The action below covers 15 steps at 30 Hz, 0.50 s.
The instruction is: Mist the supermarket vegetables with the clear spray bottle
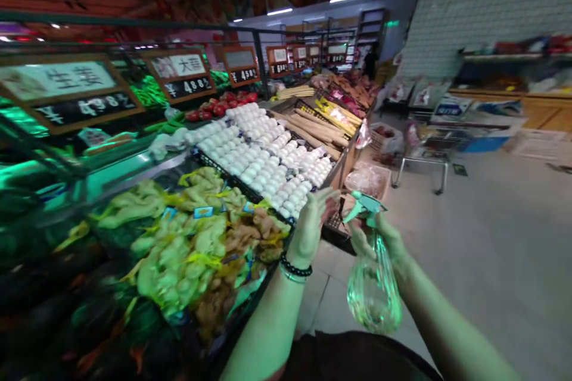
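My right hand [388, 239] is closed round the neck of a clear spray bottle [373, 289] with a green trigger head [364, 205]; the bottle hangs below the hand. My left hand [313, 223], with a dark bead bracelet on the wrist, is raised beside the nozzle, fingers spread and holding nothing. Both hands hover at the edge of a produce stand, just right of a heap of ginger [196, 244] and below a crate of white garlic bulbs [268, 152].
Price boards [67, 92] hang over the stand on the left. Red tomatoes [218, 107] and long pale roots [313, 125] lie farther back. A metal trolley [429, 152] and boxes stand on the grey floor [491, 232] to the right.
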Each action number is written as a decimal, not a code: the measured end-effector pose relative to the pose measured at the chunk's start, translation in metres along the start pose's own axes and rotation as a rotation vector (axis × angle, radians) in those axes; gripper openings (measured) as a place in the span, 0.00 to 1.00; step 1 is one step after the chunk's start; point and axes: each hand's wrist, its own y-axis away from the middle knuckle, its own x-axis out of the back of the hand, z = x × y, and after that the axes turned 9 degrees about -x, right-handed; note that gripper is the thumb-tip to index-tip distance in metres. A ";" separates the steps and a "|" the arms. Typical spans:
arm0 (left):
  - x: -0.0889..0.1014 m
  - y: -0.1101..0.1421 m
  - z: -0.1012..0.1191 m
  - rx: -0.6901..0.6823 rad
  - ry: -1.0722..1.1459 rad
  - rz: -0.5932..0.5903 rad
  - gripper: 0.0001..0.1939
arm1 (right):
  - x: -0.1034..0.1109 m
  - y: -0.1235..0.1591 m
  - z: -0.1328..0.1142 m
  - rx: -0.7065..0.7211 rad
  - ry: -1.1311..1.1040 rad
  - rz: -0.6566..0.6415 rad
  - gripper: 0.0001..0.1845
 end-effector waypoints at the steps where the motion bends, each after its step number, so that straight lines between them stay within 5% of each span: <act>1: -0.009 -0.001 0.002 -0.001 0.001 -0.043 0.37 | 0.002 0.001 -0.001 0.035 -0.036 -0.027 0.35; 9: -0.065 0.007 0.012 -0.071 -0.259 -0.285 0.25 | 0.036 0.009 0.012 0.277 -0.239 -0.380 0.37; 15: -0.076 0.005 0.012 -0.072 -0.291 -0.335 0.23 | 0.054 0.006 0.022 0.298 -0.353 -0.581 0.41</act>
